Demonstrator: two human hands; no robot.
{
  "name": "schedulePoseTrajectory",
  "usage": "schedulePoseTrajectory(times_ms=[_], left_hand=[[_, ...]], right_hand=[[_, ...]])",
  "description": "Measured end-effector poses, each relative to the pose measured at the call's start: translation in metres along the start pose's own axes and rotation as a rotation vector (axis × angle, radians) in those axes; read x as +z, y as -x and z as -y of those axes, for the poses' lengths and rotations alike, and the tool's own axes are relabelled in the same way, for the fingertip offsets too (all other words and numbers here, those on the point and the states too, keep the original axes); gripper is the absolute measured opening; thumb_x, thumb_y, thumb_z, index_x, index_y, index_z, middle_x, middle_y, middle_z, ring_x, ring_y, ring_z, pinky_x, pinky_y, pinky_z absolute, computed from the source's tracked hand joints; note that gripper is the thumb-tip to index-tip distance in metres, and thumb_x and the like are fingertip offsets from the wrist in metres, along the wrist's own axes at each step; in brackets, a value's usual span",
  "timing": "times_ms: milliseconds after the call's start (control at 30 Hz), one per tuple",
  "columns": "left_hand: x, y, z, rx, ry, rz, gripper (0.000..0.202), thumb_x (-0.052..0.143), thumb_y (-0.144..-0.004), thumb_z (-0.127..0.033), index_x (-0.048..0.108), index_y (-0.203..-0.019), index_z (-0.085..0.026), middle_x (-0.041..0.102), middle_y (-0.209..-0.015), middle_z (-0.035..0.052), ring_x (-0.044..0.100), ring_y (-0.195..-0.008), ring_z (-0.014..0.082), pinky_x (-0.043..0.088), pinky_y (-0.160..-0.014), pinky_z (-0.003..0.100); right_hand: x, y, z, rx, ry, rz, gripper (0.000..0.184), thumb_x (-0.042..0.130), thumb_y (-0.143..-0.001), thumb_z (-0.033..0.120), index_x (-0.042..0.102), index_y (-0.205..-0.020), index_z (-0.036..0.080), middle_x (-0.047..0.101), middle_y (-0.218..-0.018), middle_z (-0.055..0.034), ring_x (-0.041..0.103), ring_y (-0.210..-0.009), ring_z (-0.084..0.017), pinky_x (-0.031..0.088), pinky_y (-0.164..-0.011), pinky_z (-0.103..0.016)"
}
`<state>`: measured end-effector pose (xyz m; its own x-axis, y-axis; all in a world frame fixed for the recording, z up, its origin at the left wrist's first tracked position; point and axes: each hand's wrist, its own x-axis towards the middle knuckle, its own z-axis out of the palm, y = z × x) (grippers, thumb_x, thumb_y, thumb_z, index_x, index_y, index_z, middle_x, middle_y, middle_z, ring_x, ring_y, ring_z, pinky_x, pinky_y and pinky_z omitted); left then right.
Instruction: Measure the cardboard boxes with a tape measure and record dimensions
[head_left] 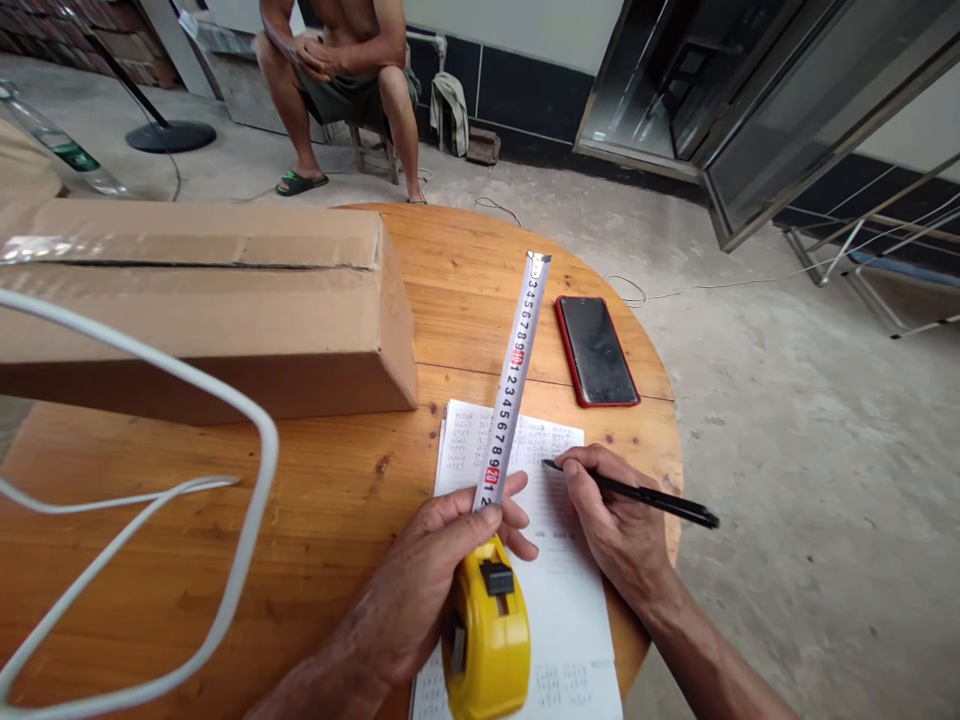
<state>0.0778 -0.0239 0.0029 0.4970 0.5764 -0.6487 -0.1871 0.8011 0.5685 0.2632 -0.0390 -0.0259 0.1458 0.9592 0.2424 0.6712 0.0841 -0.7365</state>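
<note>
My left hand (442, 560) is closed around a yellow tape measure (491, 640), with the thumb lying on the blade near its mouth. The white blade (511, 380) is drawn out past the 20 mark and points away from me, its metal hook (538, 262) at the far end. My right hand (619, 520) grips a black pen (652, 497), its tip at the handwritten rows on a sheet of paper (559, 590). Other sheets seem to lie beneath that one. The blade passes over the paper's upper part, and the tape's case hides some of the lower part.
A cardboard box (210, 320) occupies the left of the round wooden table (345, 480). A white cable (259, 500) loops in front of it. A phone in a red case (598, 350) lies at the right. Beyond the table a person (341, 60) sits on a stool.
</note>
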Motion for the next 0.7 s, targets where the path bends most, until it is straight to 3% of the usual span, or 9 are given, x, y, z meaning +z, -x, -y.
schedulePoseTrajectory(times_ms=[400, 700], left_hand=[[0.0005, -0.0004, -0.0003, -0.004, -0.009, -0.007, 0.019, 0.051, -0.087, -0.027, 0.065, -0.078, -0.017, 0.071, -0.097, 0.0085, 0.057, -0.096, 0.0190, 0.034, -0.061, 0.022], [-0.0016, 0.0002, 0.0007, -0.006, -0.014, -0.008, 0.019, 0.052, -0.086, -0.027, 0.065, -0.078, -0.017, 0.070, -0.108, 0.0087, 0.059, -0.089, 0.0177, 0.035, -0.059, 0.023]], right_hand=[[-0.0009, 0.0015, 0.0005, 0.008, -0.019, 0.007, 0.013, 0.052, -0.087, 0.020, 0.063, -0.083, 0.020, 0.063, -0.073, 0.0013, 0.056, -0.062, -0.012, 0.044, -0.058, -0.024], [-0.0006, 0.0010, -0.0006, 0.007, -0.002, 0.012, 0.014, 0.051, -0.087, 0.022, 0.063, -0.082, 0.020, 0.064, -0.072, 0.0007, 0.057, -0.062, -0.012, 0.045, -0.058, -0.025]])
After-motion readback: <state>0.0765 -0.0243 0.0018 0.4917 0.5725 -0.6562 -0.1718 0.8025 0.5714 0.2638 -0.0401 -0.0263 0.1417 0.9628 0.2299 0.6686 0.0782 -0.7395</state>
